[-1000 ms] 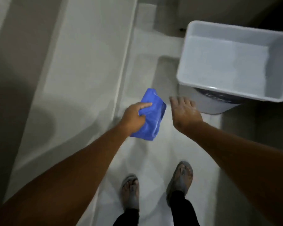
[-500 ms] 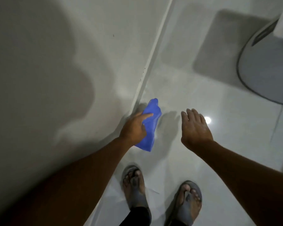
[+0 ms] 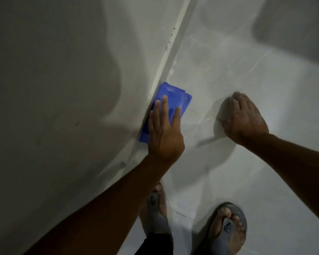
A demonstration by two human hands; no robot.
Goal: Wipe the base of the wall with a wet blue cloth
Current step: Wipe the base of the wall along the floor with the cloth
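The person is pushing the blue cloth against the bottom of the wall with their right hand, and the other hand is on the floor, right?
Not quite: it is the left hand that presses the blue cloth against the bottom of the wall. The right hand is the one resting on the floor, as the head view shows.

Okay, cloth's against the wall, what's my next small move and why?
Probably slide the left hand, flat on the folded blue cloth, forward along the pale wall base: dark specks show there, while the right hand braces on the floor.
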